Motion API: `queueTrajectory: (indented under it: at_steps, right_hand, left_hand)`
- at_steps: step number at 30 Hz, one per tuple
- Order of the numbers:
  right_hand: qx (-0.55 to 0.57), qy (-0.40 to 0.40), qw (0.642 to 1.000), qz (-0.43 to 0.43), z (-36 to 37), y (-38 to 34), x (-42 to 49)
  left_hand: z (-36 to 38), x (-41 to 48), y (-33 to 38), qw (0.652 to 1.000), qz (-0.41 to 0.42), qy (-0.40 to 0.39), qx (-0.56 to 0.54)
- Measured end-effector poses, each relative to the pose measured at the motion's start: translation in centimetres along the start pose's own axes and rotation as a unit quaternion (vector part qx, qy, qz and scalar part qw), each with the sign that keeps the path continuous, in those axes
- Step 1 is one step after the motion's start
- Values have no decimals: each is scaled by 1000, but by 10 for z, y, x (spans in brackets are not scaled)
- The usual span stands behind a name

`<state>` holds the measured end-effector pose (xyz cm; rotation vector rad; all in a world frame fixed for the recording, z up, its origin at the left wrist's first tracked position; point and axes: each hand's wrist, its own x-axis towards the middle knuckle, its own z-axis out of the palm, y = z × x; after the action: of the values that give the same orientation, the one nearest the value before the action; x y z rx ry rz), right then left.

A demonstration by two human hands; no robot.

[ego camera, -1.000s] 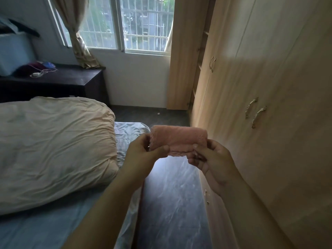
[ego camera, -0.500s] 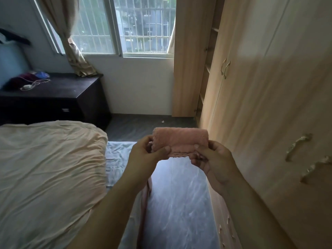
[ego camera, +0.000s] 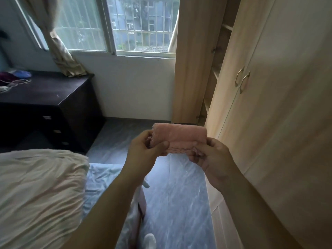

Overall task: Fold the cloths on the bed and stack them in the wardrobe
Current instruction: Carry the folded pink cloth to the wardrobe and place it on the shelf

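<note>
- The folded pink cloth (ego camera: 179,135) is held in the air above the narrow floor (ego camera: 179,194) strip between bed (ego camera: 107,177) and wardrobe (ego camera: 269,123), touching neither.
- The left grip (ego camera: 145,150) pinches its left end and the right grip (ego camera: 213,159) its right end.
- The near wardrobe doors are closed; the far bay shows open shelves.
- A cream duvet (ego camera: 39,191) lies on the bed, and a dark tabletop (ego camera: 45,90) stands by the window (ego camera: 142,24).

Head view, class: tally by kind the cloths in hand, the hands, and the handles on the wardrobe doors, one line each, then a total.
pink cloth: 1
hands: 2 (left hand, right hand, both pinching the cloth)
wardrobe door handles: 2
Total: 5
</note>
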<state>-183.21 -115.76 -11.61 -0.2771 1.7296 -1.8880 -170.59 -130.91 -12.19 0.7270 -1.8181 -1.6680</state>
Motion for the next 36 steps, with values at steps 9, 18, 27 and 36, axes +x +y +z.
queueTrajectory:
  at_steps: [9,18,27,36]
  right_hand:
    - [-5,27,1000,2,54,-35,166]
    - [-2,55,998,12,54,-58,308]
    - [52,44,997,45,26,-72,467]
    - [65,26,995,64,44,-95,586]
  left_hand:
    - [-9,192,-2,998,-19,-47,-27]
    - [30,345,-9,995,-49,-84,-20]
    - [98,485,-25,995,-72,-62,-6]
    - [114,610,-38,994,-88,-51,-28]
